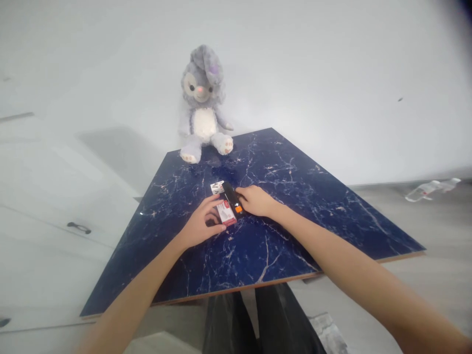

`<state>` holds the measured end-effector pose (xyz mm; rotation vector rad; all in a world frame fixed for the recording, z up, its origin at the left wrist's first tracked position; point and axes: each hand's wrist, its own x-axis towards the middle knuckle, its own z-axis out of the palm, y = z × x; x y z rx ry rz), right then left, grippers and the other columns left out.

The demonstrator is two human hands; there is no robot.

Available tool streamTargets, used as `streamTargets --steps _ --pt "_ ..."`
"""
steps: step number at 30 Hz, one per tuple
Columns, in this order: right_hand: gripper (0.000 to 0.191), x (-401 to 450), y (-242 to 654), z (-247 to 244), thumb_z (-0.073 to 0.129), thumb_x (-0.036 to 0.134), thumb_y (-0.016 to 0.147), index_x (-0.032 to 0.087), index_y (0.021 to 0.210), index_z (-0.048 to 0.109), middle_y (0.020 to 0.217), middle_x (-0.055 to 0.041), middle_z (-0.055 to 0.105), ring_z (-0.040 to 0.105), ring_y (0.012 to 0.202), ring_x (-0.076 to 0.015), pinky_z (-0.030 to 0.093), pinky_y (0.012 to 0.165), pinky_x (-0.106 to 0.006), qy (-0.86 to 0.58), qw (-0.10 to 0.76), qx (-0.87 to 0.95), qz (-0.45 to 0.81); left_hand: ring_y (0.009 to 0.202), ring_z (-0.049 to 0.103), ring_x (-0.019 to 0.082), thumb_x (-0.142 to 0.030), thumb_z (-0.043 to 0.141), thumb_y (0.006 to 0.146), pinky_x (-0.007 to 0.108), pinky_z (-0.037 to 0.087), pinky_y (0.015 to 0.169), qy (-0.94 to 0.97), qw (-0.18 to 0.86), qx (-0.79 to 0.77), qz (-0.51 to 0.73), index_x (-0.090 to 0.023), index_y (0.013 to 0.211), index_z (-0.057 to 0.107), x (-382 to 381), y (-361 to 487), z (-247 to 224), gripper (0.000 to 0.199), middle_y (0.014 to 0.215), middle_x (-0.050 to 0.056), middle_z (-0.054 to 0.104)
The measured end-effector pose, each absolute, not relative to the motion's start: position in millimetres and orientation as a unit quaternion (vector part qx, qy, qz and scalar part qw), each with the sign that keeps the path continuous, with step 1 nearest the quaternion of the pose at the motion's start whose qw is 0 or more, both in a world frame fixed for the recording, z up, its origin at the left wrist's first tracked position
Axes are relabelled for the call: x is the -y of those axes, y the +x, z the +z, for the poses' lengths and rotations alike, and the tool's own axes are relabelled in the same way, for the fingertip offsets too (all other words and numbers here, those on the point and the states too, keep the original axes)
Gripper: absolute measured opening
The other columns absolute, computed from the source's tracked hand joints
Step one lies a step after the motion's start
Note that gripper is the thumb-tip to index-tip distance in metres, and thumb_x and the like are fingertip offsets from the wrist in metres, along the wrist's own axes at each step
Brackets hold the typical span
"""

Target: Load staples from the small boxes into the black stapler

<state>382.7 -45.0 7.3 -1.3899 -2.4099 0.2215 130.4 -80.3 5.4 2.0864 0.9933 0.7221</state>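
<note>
One blue tabletop (pixel 239 260): spreads past both hands to tan front edge (pixel 236 290)
Left hand (pixel 201 223): grips red-and-white box (pixel 226 213)
Right hand (pixel 258 200): touches black, orange-marked case (pixel 231 195), grip unclear

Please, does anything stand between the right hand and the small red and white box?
Yes. A long black object with an orange patch lies between the bare right hand and the small red and white box, at the hand's fingertips.

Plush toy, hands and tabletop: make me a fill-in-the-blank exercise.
The plush toy sits at the tabletop's ____ edge, not the near one.
The red-and-white box touches the ____ hand.
The right hand touches a black item with a patch coloured ____.
Missing words: far; left; orange.
</note>
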Motion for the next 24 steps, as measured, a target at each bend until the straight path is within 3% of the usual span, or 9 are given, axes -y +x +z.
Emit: streamTargets --steps 2,5,8,10,12,17,24 --pt "0.022 45 383 7 0.042 0.02 0.097 0.018 0.098 0.064 0.09 -0.0072 0.072 0.064 0.075 -0.0173 0.034 0.066 -0.025 -0.492 0.175 0.849 0.079 0.089 0.067 0.017 -0.036 0.076 0.079 0.039 0.06 0.084 0.803 0.369 -0.374 0.282 -0.031 0.139 0.05 81 132 3 0.066 0.16 0.011 0.024" --pt "0.021 44 383 8 0.043 0.019 0.096 0.018 0.098 0.064 0.091 -0.0067 0.072 0.064 0.075 -0.0171 0.034 0.066 -0.025 -0.491 0.172 0.85 0.084 0.101 0.065 0.022 -0.037 0.077 0.078 0.043 0.058 0.09 0.82 0.314 -0.392 0.273 -0.031 0.14 0.049 82 136 3 0.068 0.157 0.011 0.03" --pt "0.02 44 383 8 0.044 0.019 0.096 0.018 0.096 0.064 0.089 -0.006 0.072 0.064 0.074 -0.0169 0.034 0.065 -0.025 -0.487 0.177 0.852 0.08 0.129 0.05 0.031 -0.037 0.074 0.081 0.05 0.046 0.107 0.852 0.212 -0.409 0.25 -0.03 0.138 0.051 81 138 4 0.061 0.155 0.009 0.035" --pt "0.021 43 383 7 0.043 0.019 0.095 0.018 0.095 0.064 0.088 -0.0061 0.072 0.064 0.073 -0.017 0.033 0.065 -0.025 -0.485 0.182 0.852 0.076 0.139 0.039 0.031 -0.035 0.069 0.085 0.052 0.035 0.115 0.867 0.174 -0.4 0.242 -0.03 0.138 0.052 80 139 3 0.055 0.154 0.008 0.036" --pt "0.021 43 383 7 0.043 0.02 0.096 0.018 0.094 0.064 0.087 -0.0064 0.072 0.065 0.073 -0.0172 0.033 0.065 -0.025 -0.488 0.181 0.851 0.073 0.139 0.039 0.029 -0.035 0.067 0.087 0.05 0.033 0.117 0.873 0.165 -0.387 0.244 -0.029 0.139 0.051 80 140 3 0.055 0.152 0.009 0.04" --pt "0.023 44 381 9 0.043 0.02 0.096 0.018 0.098 0.066 0.092 -0.0071 0.073 0.066 0.077 -0.0179 0.034 0.066 -0.025 -0.498 0.165 0.848 0.079 0.122 0.053 0.028 -0.045 0.07 0.085 0.047 0.045 0.104 0.858 0.167 -0.423 0.241 -0.029 0.143 0.044 82 145 5 0.066 0.133 0.009 0.058" --pt "0.029 41 379 5 0.04 0.019 0.097 0.019 0.106 0.067 0.102 -0.007 0.073 0.066 0.085 -0.0174 0.038 0.072 -0.023 -0.504 0.17 0.84 0.108 0.12 0.054 0.032 -0.046 0.072 0.081 0.049 0.045 0.102 0.853 0.13 -0.447 0.238 -0.029 0.149 0.037 85 148 1 0.078 0.133 0.011 0.058"
